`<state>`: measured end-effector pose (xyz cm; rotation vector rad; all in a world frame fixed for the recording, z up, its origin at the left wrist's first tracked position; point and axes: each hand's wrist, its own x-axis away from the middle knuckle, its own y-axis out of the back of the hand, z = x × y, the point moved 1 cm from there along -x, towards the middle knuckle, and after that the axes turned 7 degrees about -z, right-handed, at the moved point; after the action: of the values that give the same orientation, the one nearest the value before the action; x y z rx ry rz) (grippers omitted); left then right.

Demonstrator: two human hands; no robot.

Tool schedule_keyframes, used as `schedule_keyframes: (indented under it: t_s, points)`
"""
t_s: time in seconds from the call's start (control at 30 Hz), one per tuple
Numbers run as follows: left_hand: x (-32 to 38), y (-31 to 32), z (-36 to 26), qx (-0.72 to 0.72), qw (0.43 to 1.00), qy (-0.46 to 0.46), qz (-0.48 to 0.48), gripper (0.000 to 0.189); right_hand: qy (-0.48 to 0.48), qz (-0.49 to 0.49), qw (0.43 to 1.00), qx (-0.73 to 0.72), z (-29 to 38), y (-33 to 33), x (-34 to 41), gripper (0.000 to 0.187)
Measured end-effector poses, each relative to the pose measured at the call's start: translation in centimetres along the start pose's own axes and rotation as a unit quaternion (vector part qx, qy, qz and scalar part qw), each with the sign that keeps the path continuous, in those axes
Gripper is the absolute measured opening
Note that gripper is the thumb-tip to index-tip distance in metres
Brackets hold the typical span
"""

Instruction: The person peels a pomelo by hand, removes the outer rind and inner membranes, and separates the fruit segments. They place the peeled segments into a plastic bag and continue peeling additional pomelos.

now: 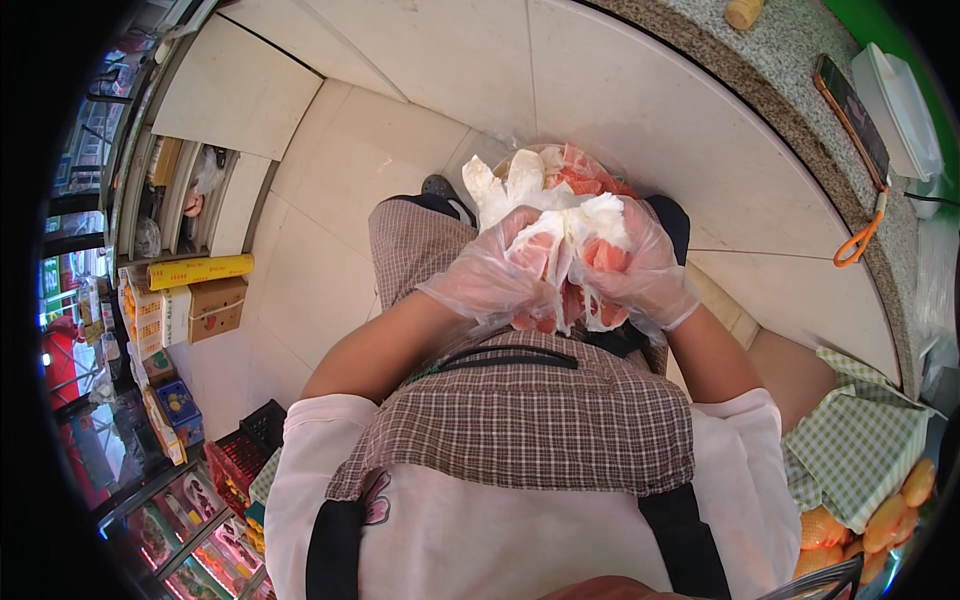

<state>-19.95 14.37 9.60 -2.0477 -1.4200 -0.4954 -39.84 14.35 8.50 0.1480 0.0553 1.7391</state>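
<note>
My left hand (491,270) and my right hand (646,262) both wear thin clear plastic gloves. Between them, above my lap, they grip a piece of pink-fleshed citrus, likely pomelo (541,251), from either side. White pith (592,214) covers its upper part, and strips of it hang down the middle. Just beyond my hands lies thick white peel (517,180), its flaps spread upward. Peeled reddish pulp (581,171) sits behind it in a container lined with clear plastic, mostly hidden. My fingertips are partly covered by the fruit.
A stone counter (795,82) curves along the right, bearing a phone (851,112) with an orange strap and a white tray (896,112). Green checked cloth (855,442) covers something near netted yellow fruit (821,529). Cardboard boxes (216,309) and a yellow roll box (201,271) stand left.
</note>
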Motion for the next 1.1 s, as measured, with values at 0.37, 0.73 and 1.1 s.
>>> schedule_keyframes:
  t_s: [0.37, 0.73, 1.1]
  points:
    - [-1.1, 2.2, 1.8, 0.022, 0.994, -0.072, 0.083, 0.074, -0.011, 0.032, 0.999, -0.020, 1.7, 0.2, -0.3, 0.047]
    - [-2.1, 3.1, 1.7, 0.111, 0.987, 0.009, 0.118, 0.096, -0.088, 0.069, 0.993, -0.023, 3.2, 0.9, -0.8, 0.053]
    - [-1.2, 2.1, -1.0, 0.149, 0.964, 0.001, 0.218, 0.091, -0.159, 0.154, 0.946, -0.236, 3.0, 2.0, -1.6, 0.081]
